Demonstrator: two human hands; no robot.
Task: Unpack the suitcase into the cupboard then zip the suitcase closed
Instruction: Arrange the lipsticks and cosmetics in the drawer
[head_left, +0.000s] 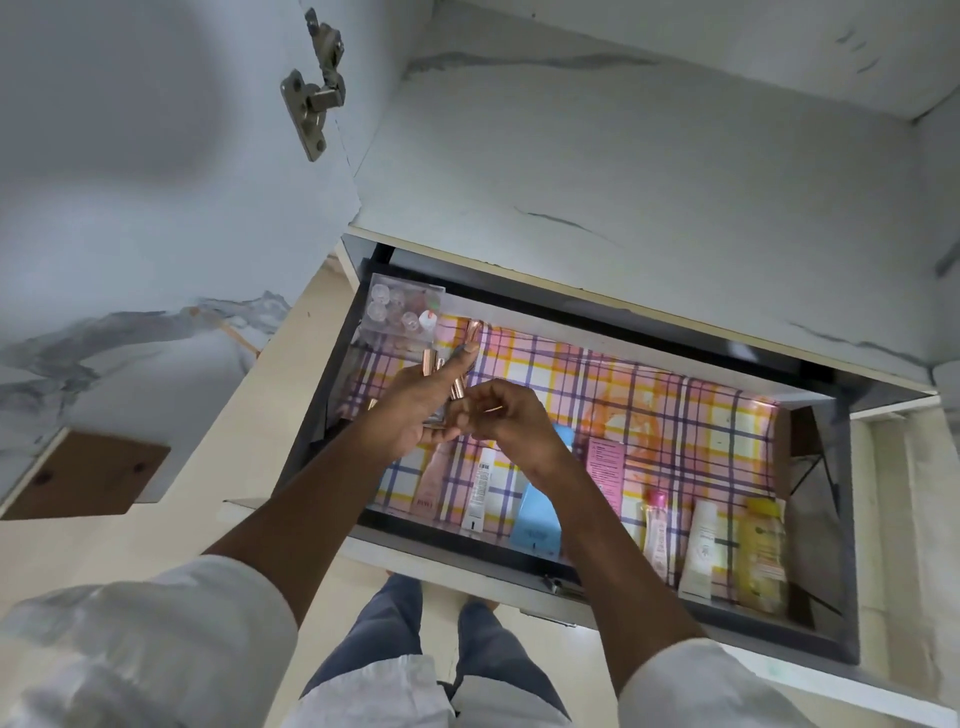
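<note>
An open cupboard drawer (826, 519) lined with pink, yellow and purple checked paper lies below me. Over its left part my left hand (415, 405) holds a bunch of rose-gold lipstick tubes (457, 364), thumb up along them. My right hand (509, 421) is beside it and pinches one slim gold tube (493, 409) between its fingertips. Along the drawer's front row lie a pink tube (428, 486), a white tube (480, 488), a blue box (537, 519), a pink box (605, 467), a pink bottle (657, 530), a white tube (698, 551) and a yellow bottle (763, 556). The suitcase is not in view.
A clear plastic box of small round pots (402, 312) sits in the drawer's back left corner. The open cupboard door (156, 208) with its metal hinge (314, 88) stands to the left. A marble-patterned shelf (623, 171) lies above the drawer. My legs are below.
</note>
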